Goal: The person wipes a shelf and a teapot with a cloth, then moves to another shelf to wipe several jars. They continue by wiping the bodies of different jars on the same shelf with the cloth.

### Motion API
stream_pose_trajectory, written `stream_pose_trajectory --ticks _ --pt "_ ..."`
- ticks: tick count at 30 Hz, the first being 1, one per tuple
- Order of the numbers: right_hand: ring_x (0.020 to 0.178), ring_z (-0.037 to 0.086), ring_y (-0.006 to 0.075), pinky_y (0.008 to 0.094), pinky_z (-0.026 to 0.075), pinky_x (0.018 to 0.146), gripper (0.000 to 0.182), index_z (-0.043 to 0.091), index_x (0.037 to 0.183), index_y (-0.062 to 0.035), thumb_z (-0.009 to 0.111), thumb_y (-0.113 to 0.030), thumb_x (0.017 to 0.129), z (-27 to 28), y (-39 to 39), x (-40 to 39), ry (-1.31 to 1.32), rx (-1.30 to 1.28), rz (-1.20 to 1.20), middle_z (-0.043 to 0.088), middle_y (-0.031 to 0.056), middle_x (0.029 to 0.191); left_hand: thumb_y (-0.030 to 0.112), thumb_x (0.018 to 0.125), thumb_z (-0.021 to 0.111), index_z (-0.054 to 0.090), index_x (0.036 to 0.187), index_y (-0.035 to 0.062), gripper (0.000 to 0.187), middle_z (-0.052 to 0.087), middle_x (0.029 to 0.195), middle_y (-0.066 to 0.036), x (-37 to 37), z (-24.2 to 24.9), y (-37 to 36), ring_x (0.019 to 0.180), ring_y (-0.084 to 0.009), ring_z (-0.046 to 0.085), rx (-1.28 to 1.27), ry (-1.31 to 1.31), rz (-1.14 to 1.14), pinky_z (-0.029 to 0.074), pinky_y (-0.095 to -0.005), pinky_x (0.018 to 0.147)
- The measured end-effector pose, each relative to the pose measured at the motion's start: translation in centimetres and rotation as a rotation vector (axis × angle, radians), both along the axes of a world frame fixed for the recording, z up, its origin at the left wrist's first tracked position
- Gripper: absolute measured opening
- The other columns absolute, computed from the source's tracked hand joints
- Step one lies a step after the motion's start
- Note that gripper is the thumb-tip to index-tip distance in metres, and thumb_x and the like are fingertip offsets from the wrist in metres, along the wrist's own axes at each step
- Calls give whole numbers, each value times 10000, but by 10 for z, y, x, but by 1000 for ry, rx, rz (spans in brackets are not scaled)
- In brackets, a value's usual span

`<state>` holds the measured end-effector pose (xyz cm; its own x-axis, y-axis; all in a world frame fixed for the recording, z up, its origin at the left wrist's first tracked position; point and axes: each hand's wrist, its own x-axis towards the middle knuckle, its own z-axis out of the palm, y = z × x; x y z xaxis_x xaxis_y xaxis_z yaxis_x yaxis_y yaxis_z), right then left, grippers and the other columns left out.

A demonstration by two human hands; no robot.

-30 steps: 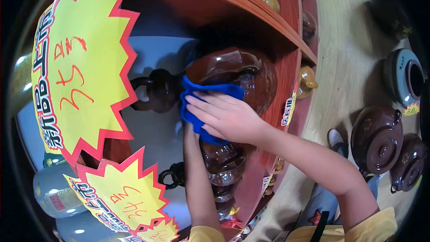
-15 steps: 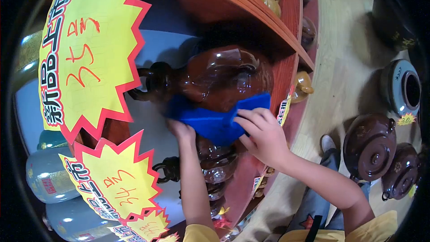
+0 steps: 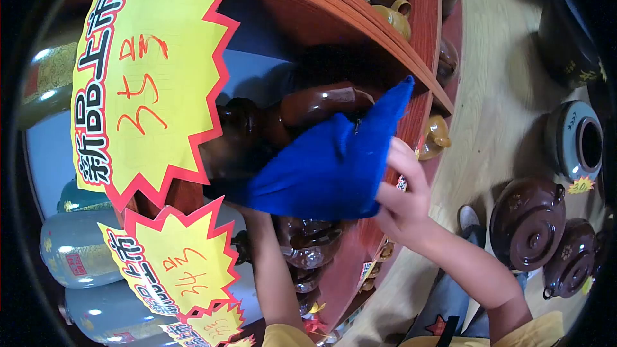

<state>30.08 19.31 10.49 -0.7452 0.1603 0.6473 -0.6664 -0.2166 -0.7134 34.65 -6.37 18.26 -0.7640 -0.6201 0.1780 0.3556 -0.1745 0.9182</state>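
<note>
A dark brown glazed jar (image 3: 321,104) lies within the shelf compartment as seen in this view, its narrower end to the left. In front of it a blue cloth (image 3: 321,173) hangs spread out and hides much of its body. My right hand (image 3: 406,186) pinches the cloth's right edge between thumb and fingers. At the cloth's lower left is my left hand (image 3: 252,213); its fingers are hidden by the cloth and shadow, beside the jar's narrower end.
Yellow price signs (image 3: 154,77) stand at the left, before grey jars (image 3: 80,250). A red wooden shelf edge (image 3: 385,48) curves above. More brown pots (image 3: 312,241) sit below the cloth. Lidded brown pots (image 3: 530,225) and a grey-blue jar (image 3: 565,132) stand on the floor at right.
The cloth has opened out and its upper right corner has risen, covering more of the jar. My right hand has moved slightly right. My left hand's fingers have gone out of sight.
</note>
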Motion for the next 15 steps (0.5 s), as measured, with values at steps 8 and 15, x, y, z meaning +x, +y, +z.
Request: stream_pose_trajectory --ticks 8,15 --pt "829 534 241 380 414 692 372 617 912 -70 716 -142 560 -3 0 20 -147 296 282 534 62 843 332 943 286 418 1282 45 464 460 1284 -133 -49 -22 -47 1169 -263 451 -310 -247 161 361 -410 995" --pt "644 463 251 348 345 597 303 585 813 -61 719 -111 547 -24 15 39 -477 229 74 474 62 686 337 920 348 407 1288 56 467 451 1288 -126 -33 -28 -61 1195 -273 419 -278 -275 114 360 -424 987"
